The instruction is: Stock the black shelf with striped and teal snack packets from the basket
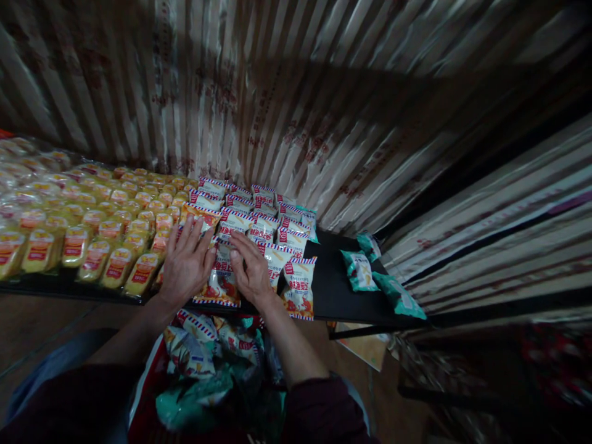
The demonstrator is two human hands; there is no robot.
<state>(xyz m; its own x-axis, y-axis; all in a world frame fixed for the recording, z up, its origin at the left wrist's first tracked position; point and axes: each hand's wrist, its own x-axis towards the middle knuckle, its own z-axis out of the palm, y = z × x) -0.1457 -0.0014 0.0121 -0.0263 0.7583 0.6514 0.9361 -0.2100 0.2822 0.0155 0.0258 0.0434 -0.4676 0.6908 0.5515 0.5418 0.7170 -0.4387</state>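
Observation:
My left hand (185, 262) lies flat with fingers spread on snack packets at the front of a black shelf (335, 290). My right hand (250, 268) rests beside it, fingers curled down onto a red-and-white striped packet (222, 280). Rows of the same striped packets (259, 216) fill the shelf behind my hands. Neither hand grips anything that I can see.
Yellow packets (92, 228) cover the shelf to the left. Three green packets (361, 268) lie at the right end. A basket below my arms holds mixed packets (208, 357). Striped cardboard boxes (324, 111) stand behind and to the right.

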